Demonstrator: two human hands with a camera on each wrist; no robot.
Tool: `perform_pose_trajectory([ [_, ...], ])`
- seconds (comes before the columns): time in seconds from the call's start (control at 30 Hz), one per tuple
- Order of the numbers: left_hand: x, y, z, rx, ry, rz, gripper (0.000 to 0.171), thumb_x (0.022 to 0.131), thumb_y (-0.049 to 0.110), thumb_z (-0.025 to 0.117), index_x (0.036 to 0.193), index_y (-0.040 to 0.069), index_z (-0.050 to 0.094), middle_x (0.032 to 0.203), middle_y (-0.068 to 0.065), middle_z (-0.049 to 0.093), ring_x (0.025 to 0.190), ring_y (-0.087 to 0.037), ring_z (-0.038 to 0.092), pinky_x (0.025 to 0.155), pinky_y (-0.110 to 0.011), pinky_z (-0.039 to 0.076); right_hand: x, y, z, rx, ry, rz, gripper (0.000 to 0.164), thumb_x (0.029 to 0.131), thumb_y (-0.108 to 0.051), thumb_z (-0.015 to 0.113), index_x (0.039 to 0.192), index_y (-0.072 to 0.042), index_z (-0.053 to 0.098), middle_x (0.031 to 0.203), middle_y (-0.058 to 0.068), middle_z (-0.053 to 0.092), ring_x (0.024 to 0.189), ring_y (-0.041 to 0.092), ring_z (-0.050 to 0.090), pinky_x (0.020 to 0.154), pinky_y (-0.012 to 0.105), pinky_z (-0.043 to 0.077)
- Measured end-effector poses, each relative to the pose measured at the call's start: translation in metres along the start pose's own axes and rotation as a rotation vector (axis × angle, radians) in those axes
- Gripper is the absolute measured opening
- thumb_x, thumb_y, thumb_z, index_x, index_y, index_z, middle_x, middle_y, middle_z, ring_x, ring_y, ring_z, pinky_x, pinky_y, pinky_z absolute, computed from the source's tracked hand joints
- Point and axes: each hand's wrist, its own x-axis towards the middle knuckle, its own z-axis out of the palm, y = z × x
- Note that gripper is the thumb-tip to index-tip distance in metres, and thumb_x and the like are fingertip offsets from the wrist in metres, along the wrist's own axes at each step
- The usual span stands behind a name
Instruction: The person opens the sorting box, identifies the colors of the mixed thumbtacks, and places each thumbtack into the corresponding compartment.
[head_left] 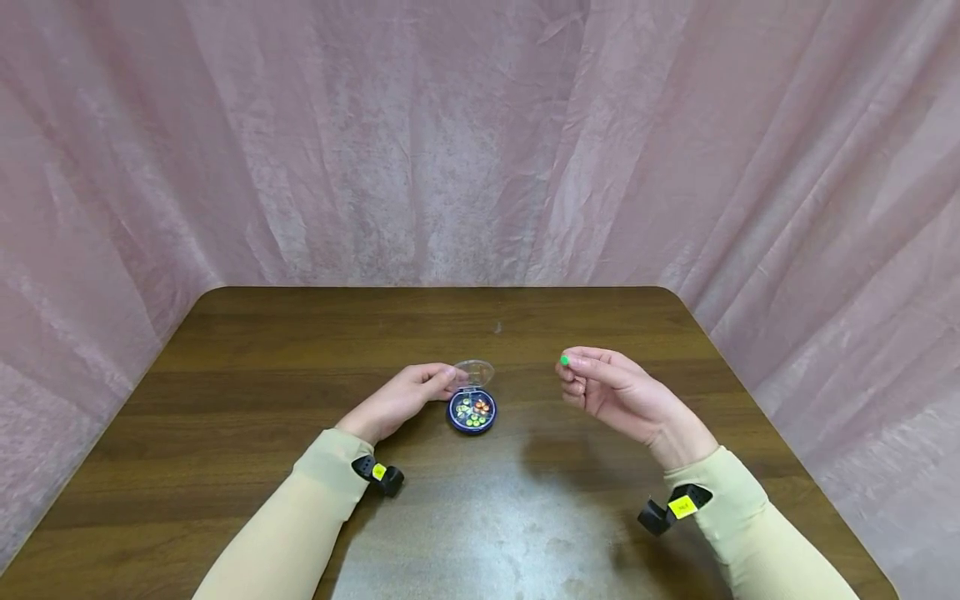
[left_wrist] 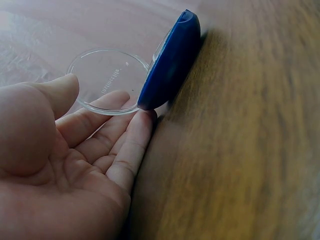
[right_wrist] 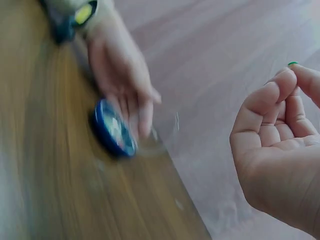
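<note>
A small round blue case sits on the table with its clear hinged lid raised. Several small round pieces, yellow-green and orange, show inside. My left hand rests on the table beside the hinge. In the left wrist view its fairly straight fingers lie behind the clear lid and at the case's edge, thumb apart from them at the lid's rim. To the right, above the table, my right hand pinches a small bright green round piece between thumb and index fingertip, other fingers curled.
The brown wooden table has rounded far corners. Pink curtains hang behind it and along both sides. Each wrist wears a black strap with a yellow label.
</note>
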Motion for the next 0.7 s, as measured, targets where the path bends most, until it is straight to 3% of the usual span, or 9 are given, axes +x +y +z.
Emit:
perform_pose_trajectory([
  [0.17, 0.000, -0.001, 0.000, -0.002, -0.005, 0.003, 0.046, 0.106, 0.040, 0.046, 0.135, 0.008, 0.062, 0.135, -0.003, 0.061, 0.124, -0.017, 0.058, 0.105, -0.032, 0.043, 0.003, 0.000, 0.021, 0.080, -0.120, -0.033, 0.031, 0.108, -0.008, 0.033, 0.089, -0.010, 0.057, 0.083, 0.000, 0.042, 0.074, 0.013, 0.037, 0.069, 0.026, 0.030],
  [0.5, 0.000, -0.004, 0.000, -0.006, 0.001, 0.007, 0.045, 0.106, 0.038, 0.047, 0.135, 0.007, 0.062, 0.134, -0.003, 0.061, 0.124, -0.019, 0.058, 0.104, -0.032, 0.044, 0.006, 0.000, 0.057, 0.154, -0.326, -0.102, 0.030, 0.107, -0.009, 0.035, 0.087, -0.011, 0.057, 0.085, -0.002, 0.046, 0.071, 0.013, 0.032, 0.069, 0.028, 0.022],
  [0.6, 0.000, -0.003, 0.000, -0.012, 0.003, 0.006, 0.046, 0.106, 0.039, 0.047, 0.134, 0.007, 0.063, 0.134, -0.003, 0.062, 0.125, -0.017, 0.057, 0.104, -0.031, 0.044, 0.007, 0.000, 0.064, 0.091, -0.329, -0.103, 0.028, 0.106, -0.007, 0.036, 0.088, -0.010, 0.056, 0.084, -0.001, 0.045, 0.071, 0.014, 0.032, 0.069, 0.027, 0.024],
  [0.7, 0.001, -0.001, 0.000, -0.017, -0.005, 0.015, 0.046, 0.106, 0.039, 0.046, 0.134, 0.007, 0.062, 0.135, -0.005, 0.061, 0.127, -0.018, 0.055, 0.104, -0.033, 0.044, 0.009, 0.002, 0.069, -0.137, -0.205, -0.088, 0.021, 0.104, -0.008, 0.045, 0.092, -0.009, 0.062, 0.082, 0.001, 0.048, 0.071, 0.015, 0.040, 0.068, 0.026, 0.033],
])
